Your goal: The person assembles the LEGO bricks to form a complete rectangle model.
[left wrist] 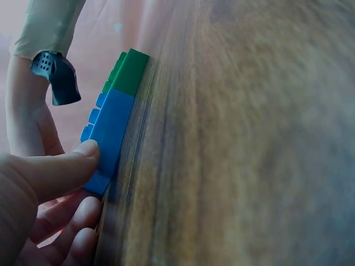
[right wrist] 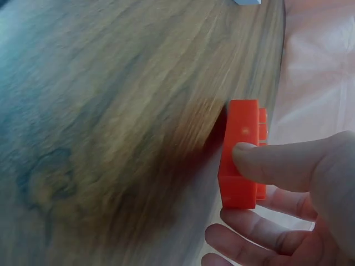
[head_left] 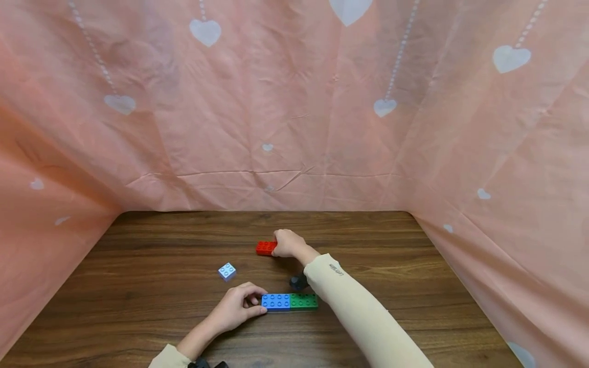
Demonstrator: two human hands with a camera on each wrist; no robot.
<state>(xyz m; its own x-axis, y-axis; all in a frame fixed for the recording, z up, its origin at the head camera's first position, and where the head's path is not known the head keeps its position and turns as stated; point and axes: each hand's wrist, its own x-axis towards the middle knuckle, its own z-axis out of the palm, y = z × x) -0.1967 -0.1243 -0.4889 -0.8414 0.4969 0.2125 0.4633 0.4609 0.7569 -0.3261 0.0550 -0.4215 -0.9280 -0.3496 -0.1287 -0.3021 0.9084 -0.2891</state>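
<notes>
In the head view a blue toy brick [head_left: 276, 301] and a green toy brick [head_left: 304, 301] lie end to end on the table. My left hand [head_left: 236, 307] pinches the blue brick's left end; the thumb rests on its near side in the left wrist view. Farther back, my right hand [head_left: 289, 243] grips the right end of a red toy brick [head_left: 265, 248]. The right wrist view shows the thumb on one long side of the red brick [right wrist: 241, 133], with the other fingers partly hidden behind it.
A small light-blue square brick [head_left: 227, 271] sits left of the red one, beyond the left hand. The brown wooden table [head_left: 152, 286] is bordered by a pink curtain [head_left: 285, 128] with white hearts. A black wrist camera [head_left: 299, 281] is on the right wrist.
</notes>
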